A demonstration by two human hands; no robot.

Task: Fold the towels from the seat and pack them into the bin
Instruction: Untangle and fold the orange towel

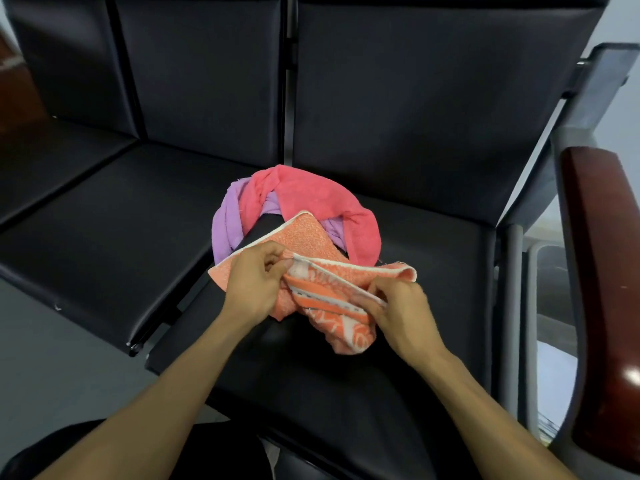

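On the black padded seat (398, 244) at the middle of the view lie 3 towels. Nearest is an orange towel (304, 237) with a white patterned border, partly spread flat and partly bunched up between 2 bare hands. The left hand (254, 284) has its fingers curled round the towel's white-edged hem at the centre, thumb and fingers pinching the cloth. The right hand (398, 306) pinches the same hem further right, its fingers bent over the bunched, striped part of the towel, which hangs in folds down toward the near edge of the seat. The flat part of the orange towel reaches away to the far left, and its far corner lies over the other 2 towels.

Just beyond it a pink towel (311, 192) and a purple towel (225, 223) are twisted together into a loose ring on the seat; the pink one forms the far and right side, the purple one the left side, showing again under the pink at the right. Bare black seat shows inside the ring.

Left of this seat is a second black seat (104, 220), with dark backrests (415, 91) standing behind both. At the right edge runs a reddish-brown wooden armrest (602, 271) on a grey metal frame (512, 271). Grey floor (52, 368) shows at the near left.
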